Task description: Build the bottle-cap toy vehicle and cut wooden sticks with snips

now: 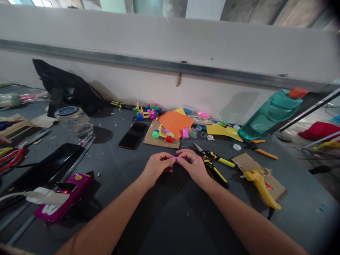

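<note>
Head view: left hand (158,166) and right hand (195,168) pinch a small purple piece (176,159), apparently unfinished; wheeled toy (163,134) near front edge of cardboard (149,139) looks assembled.

Both forearms (111,216) are seen uncovered, narrowed toward the wrists (146,180); the left hand (159,165) and right hand (196,168) are likewise seen bare.
</note>
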